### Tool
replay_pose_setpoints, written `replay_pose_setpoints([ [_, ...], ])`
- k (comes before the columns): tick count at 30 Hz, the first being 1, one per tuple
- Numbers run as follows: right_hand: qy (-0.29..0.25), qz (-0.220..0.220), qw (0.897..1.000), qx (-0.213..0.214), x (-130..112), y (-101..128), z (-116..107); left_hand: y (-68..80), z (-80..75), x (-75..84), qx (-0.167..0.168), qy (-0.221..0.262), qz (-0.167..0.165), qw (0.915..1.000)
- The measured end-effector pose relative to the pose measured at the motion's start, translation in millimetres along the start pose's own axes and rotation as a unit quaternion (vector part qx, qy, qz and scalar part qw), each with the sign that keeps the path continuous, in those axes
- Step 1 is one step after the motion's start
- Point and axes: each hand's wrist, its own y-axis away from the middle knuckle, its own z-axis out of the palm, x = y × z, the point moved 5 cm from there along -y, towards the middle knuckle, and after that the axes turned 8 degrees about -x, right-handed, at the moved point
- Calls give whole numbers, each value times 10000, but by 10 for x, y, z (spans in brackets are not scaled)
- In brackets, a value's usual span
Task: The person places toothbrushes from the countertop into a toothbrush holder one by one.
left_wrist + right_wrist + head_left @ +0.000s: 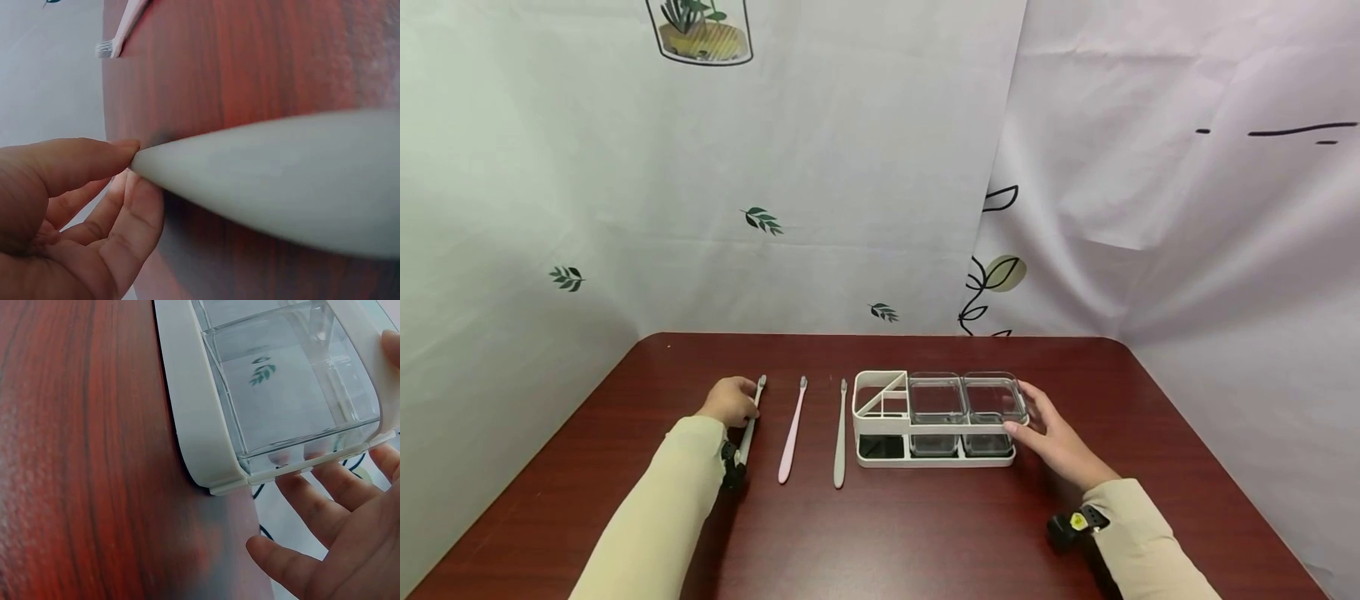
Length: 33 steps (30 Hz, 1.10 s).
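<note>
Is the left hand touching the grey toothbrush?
Touching. The left wrist view shows the left hand pinching the grey toothbrush at its handle tip between thumb and fingers.

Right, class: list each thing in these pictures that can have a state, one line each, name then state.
Left hand: fingers pinching the grey-white toothbrush.
Grey-white toothbrush: flat on the table, pinched near its head.
Pink toothbrush: flat, untouched.
Grey toothbrush: flat, untouched.
Holder: upright, slots empty.
Two clear cups: seated in the holder, empty.
Right hand: fingers straight against the holder's right end.
</note>
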Motion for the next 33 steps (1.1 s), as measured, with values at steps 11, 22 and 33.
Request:
replay_pose_setpoints([
  [11,-58,-52,10000,-12,-11,17,-13,67,-60,120,-67,730,-39,9973],
  [22,18,-38,10000,-22,-5,9,-4,129,-106,309,12,1189,213,9927],
  [33,59,34,10000,-40,-11,3,-6,223,-227,574,167,1741,666,9823],
])
